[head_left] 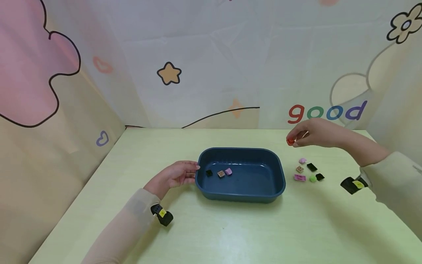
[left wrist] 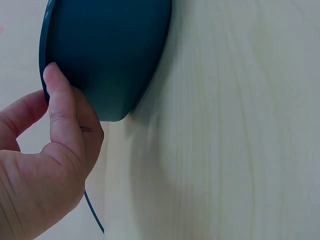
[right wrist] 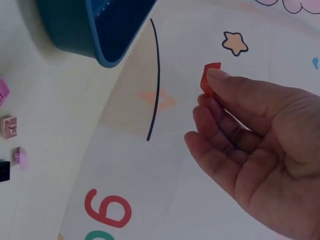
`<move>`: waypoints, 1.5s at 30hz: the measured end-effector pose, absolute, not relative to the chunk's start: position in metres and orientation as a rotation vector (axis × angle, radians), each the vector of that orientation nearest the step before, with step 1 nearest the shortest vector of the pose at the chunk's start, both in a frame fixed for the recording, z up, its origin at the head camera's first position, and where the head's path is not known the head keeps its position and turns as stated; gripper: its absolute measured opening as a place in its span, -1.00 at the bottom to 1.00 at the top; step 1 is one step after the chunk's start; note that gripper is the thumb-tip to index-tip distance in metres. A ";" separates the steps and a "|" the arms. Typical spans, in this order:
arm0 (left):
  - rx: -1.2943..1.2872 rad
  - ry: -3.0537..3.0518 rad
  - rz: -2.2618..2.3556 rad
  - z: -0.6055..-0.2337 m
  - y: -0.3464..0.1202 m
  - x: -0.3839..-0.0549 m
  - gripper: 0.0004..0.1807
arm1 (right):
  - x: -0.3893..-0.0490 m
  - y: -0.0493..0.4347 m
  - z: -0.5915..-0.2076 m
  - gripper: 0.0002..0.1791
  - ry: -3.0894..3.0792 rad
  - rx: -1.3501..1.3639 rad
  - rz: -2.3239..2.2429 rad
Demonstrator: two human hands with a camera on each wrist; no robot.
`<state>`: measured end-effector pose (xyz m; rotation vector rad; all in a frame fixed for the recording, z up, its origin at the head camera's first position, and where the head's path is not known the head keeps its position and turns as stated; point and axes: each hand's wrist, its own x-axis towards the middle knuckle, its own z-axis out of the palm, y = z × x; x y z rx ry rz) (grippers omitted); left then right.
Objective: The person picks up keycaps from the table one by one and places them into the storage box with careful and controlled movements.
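A dark blue plastic tray [head_left: 240,195] stands on the table, holding a black piece [head_left: 209,173], a tan square brick [head_left: 221,174] and a pink piece [head_left: 228,171] at its left end. My left hand [head_left: 179,174] grips the tray's left rim; in the left wrist view, fingers lie against its outer wall. Above the table's back right, my right hand [head_left: 318,132] pinches a small red toy brick [right wrist: 210,77] between thumb and index finger, the other fingers loosely bent. The fingertips partly cover that brick.
Right of the tray lie a lilac piece [head_left: 302,160], a tan brick [head_left: 299,169], a pink brick [head_left: 299,178], a green round piece [head_left: 313,178] and black pieces [head_left: 311,167]. A printed cloth [head_left: 211,47] hangs behind the table [head_left: 211,231].
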<state>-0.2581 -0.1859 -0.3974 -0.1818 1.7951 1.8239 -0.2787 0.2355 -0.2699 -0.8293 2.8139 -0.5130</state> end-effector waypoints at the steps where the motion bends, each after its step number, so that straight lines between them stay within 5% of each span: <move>1: -0.186 1.795 1.823 -0.398 -0.186 -0.258 -0.87 | -0.279 0.233 -0.269 -0.71 2.808 -0.834 -0.513; 24: -0.208 1.786 1.833 -0.398 -0.186 -0.255 -0.81 | -0.292 0.152 -0.245 -0.68 2.631 -1.044 -0.548; 45: -0.187 1.795 1.834 -0.397 -0.185 -0.258 -0.89 | -0.309 0.079 -0.280 -0.73 2.413 -1.279 -0.496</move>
